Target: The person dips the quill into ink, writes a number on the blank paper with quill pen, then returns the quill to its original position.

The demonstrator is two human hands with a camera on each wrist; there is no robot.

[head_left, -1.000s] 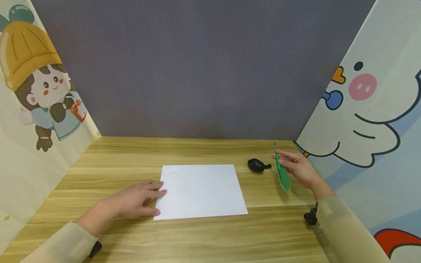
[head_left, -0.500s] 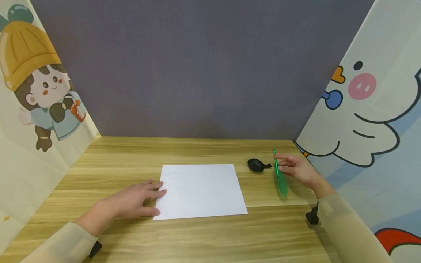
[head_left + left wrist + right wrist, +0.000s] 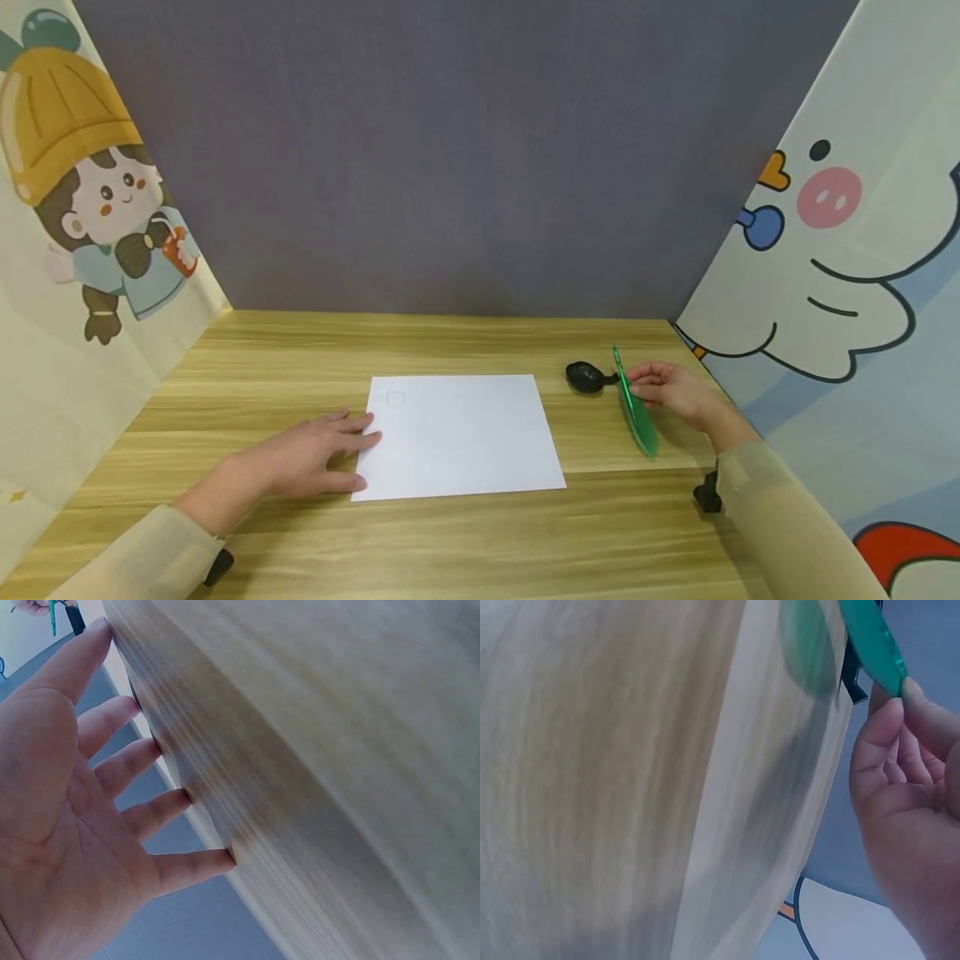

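Note:
A white sheet of paper lies on the wood-grain table, with a small faint circle drawn near its upper left corner. My left hand rests at the paper's left edge, its fingers spread and fingertips on the sheet. At the right, my right hand pinches a thin, shiny green leaf-shaped piece between thumb and fingers. Its narrow end points away from me; its exact kind is unclear. The right wrist view shows the pinch on the edge of the green piece. Close by lies a black rounded object with a short tail.
The wood-grain table runs back to a grey panel. Walls printed with cartoon figures stand at both sides, the right one close beyond my right hand.
The green piece has moved lower and slightly left, its narrow end now leaning left by the black object's tail. My right hand has come down with it. My left hand stays put.

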